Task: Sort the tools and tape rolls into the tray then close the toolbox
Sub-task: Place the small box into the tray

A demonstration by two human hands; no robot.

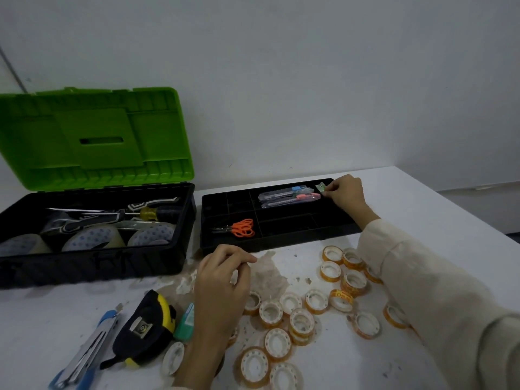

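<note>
Reaching across the black compartmented plastic tray [281, 240], the right hand [347, 192] pinches a small green object [320, 187] at the far-right corner, beside two clear utility knives [289, 196]. Orange-handled scissors [239, 228] lie in a near-left compartment. The left hand [222, 288] hovers loosely curled, holding nothing, above scattered small tape rolls [301, 319]; the green-lidded black toolbox [92, 220] stands open.

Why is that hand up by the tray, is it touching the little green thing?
Touching. The head view shows the right hand's fingertips pinching the small green item at the far right corner of the black tray, beside the utility knives.
</note>
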